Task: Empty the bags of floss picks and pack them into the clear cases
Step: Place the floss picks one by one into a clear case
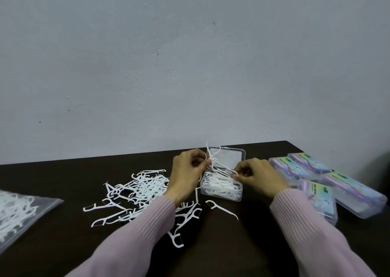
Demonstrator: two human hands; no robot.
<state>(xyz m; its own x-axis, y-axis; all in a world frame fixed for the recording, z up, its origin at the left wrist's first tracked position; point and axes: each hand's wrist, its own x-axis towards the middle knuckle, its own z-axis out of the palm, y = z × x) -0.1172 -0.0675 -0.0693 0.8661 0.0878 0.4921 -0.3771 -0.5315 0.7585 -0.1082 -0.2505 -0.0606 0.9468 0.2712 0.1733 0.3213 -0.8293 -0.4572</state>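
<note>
Pinching a bundle of floss picks are both hands, left hand and right hand, above the open clear case (partly filled).

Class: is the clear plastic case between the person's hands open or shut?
Open. The clear plastic case has its hinged lid tipped back toward the wall, and white floss picks lie exposed inside.

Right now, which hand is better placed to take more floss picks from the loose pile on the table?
Left hand, probably. The loose pile lies directly beside it, while the right hand is across the open clear case.
</note>
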